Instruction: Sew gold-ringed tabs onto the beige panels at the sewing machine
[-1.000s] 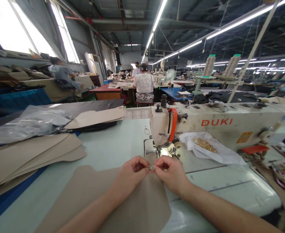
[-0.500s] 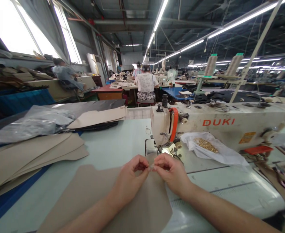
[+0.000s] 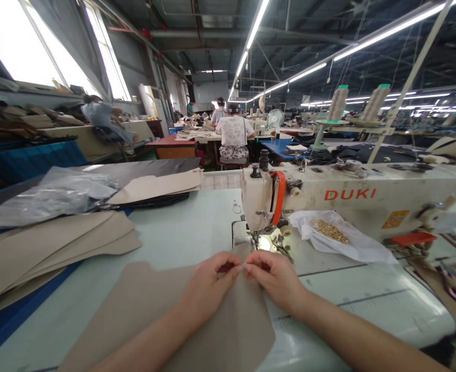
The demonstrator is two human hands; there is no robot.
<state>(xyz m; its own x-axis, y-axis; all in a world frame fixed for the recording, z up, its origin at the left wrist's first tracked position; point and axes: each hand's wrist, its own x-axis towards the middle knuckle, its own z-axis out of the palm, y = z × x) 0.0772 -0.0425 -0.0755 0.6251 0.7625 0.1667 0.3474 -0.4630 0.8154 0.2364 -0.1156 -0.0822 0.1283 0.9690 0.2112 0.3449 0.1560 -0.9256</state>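
My left hand (image 3: 211, 281) and my right hand (image 3: 273, 276) meet fingertip to fingertip just in front of the needle of a white DUKI sewing machine (image 3: 352, 199). Both are pinched closed on a small thin piece too tiny to name. They hover over a tan cut panel (image 3: 166, 310) lying flat on the pale green table (image 3: 181, 232). A white bag with small gold metal parts (image 3: 329, 231) lies open just right of the needle.
Stacked tan panels (image 3: 53, 243) and a clear plastic bag (image 3: 49, 194) lie at the left. Thread cones (image 3: 336, 103) stand behind the machine. A seated person (image 3: 232, 137) works with their back to me farther off, another person (image 3: 100, 116) by the windows.
Both hands have sunk slightly toward the tan panel, staying pinched together; the thin piece between the fingertips shows less than before.
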